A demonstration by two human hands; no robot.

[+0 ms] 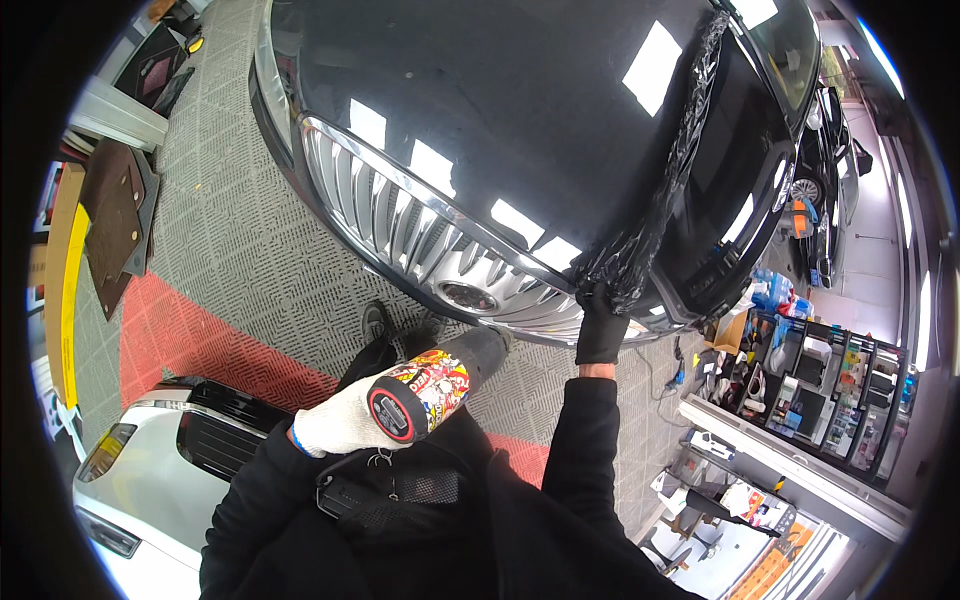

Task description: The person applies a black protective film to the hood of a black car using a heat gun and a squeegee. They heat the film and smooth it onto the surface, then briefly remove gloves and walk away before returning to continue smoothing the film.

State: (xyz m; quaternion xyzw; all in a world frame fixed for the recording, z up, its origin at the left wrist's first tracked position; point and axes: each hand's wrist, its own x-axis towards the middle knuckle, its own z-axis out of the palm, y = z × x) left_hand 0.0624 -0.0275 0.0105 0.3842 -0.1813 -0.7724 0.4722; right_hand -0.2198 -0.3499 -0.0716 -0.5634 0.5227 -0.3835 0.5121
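Note:
My left hand (338,424), in a white knit glove, grips a heat gun (440,388) with a colourful sticker-covered body and a dark nozzle. The nozzle points away from me toward the front of a black car, below the badge on its chrome grille (395,215). My right hand (603,328), in a black glove, is closed on the near end of a glossy black film (690,135). That film is gathered into a wrinkled strip running along the right side of the black hood (480,100), up toward the windshield. The right fingertips are partly lost against the dark film.
Behind my left arm stands a white vehicle part with lamps (150,450). Brown and yellow panels (68,300) lean at the left. A shelf of supplies (820,390) is on the right, with a cable (655,370) on the tiled floor. Another dark car (830,190) stands beyond.

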